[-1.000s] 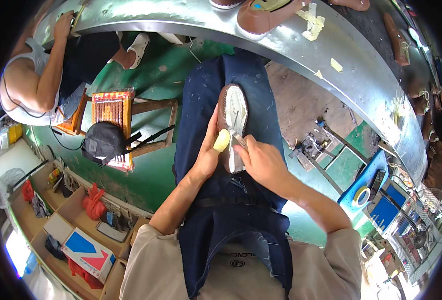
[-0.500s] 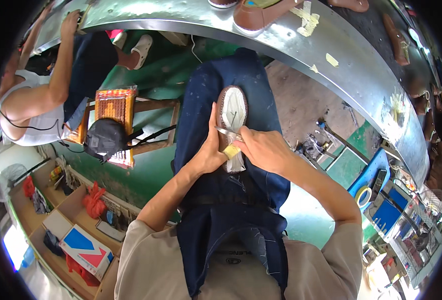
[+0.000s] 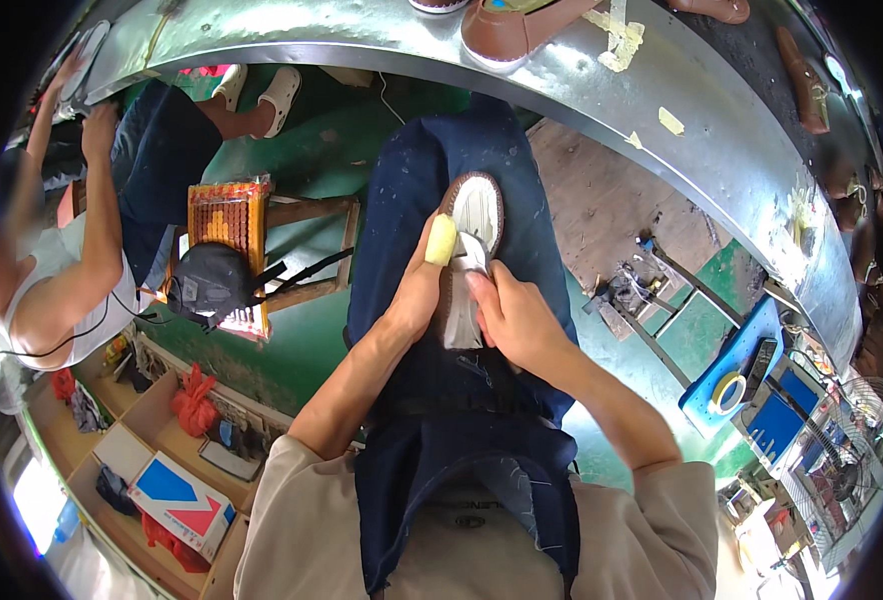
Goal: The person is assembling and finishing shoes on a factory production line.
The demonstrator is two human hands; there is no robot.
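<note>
A shoe lies sole up across my thighs, its toe pointing away from me. A brown stitched rim runs around its pale bottom. My left hand is closed around the shoe's left side. Yellow tape wraps the thumb, which lies over the sole. My right hand grips a short metal blade, apparently a knife, with its tip on or just over the middle of the sole. The fingers cover its handle.
Ahead curves a metal workbench with a brown shoe on it. A wooden stool with a beaded seat holds a black bag. Another person sits at left. Wooden bins stand lower left, a blue board at right.
The blade has turned from lying crosswise to pointing up along the sole. My taped left thumb has moved up onto the sole, and my right hand has come slightly nearer to me.
</note>
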